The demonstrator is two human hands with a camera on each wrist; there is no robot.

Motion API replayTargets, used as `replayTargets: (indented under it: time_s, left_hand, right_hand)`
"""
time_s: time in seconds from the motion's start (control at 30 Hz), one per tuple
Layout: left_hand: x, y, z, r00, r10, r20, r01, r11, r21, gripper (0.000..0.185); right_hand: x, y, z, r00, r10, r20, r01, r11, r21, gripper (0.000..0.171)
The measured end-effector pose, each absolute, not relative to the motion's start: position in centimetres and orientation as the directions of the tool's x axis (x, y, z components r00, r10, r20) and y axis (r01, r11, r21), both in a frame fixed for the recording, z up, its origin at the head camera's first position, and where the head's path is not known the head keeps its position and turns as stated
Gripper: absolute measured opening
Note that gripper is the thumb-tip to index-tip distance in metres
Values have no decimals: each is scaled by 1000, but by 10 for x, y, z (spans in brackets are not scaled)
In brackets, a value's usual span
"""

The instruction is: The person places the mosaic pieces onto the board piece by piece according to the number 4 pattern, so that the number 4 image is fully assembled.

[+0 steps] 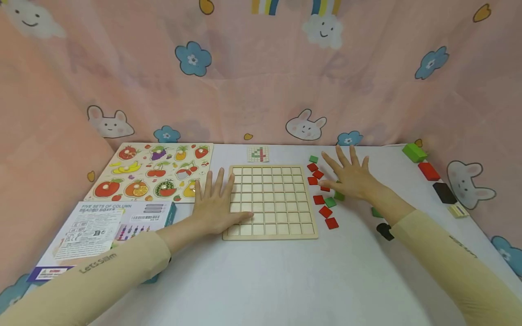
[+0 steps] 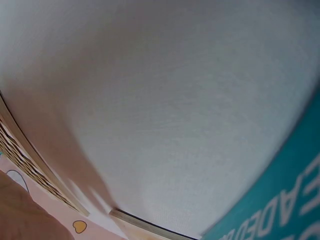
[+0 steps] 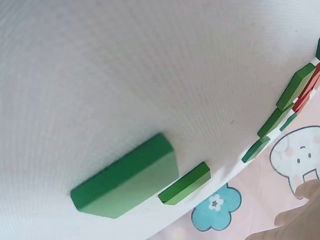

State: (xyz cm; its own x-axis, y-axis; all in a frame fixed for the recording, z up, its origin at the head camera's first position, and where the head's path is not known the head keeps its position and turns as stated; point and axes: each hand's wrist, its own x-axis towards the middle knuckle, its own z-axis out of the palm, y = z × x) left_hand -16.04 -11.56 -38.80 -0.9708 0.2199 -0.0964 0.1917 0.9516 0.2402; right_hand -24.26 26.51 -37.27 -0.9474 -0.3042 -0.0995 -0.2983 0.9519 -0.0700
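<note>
Pink curtains back the counter [image 1: 285, 271]; left hand [image 1: 216, 203] lies flat on the grid board [image 1: 271, 201], right hand [image 1: 350, 179] spread flat beside it over red tiles [image 1: 322, 199], holding nothing; a sweep could scatter them.

fruit puzzle board [image 1: 152, 171] back-left on counter [image 1: 261, 280] | printed box [image 1: 110, 226] near-left | pattern card [image 1: 258, 154] behind | big green block [image 1: 414, 152], red block [image 1: 428, 171], black block [image 1: 444, 192] along right edge

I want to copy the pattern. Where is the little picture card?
In the head view, the small pattern card lies on the white table, just beyond the far edge of the wooden grid board.
</note>
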Motion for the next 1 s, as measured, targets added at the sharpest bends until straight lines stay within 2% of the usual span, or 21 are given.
replayTargets:
  time_s: [0.57, 0.83, 1.0]
  left_hand:
    - [-159, -116, -384, -967, 233, -106, 200, 947, 251, 112]
    - [-157, -113, -376, -952, 270, -145, 216, 926, 309, 111]
    - [-156, -114, -370, -924, 323, -202, 223, 888, 403, 114]
  right_hand:
    - [-244, 266, -371, -946, -318, -59, -315, 948, -49, 89]
    - [-253, 262, -368, -943, -330, -34, -329, 944, -34, 86]
    - [-269, 253, -365, -945, -328, -12, -326, 943, -70, 72]
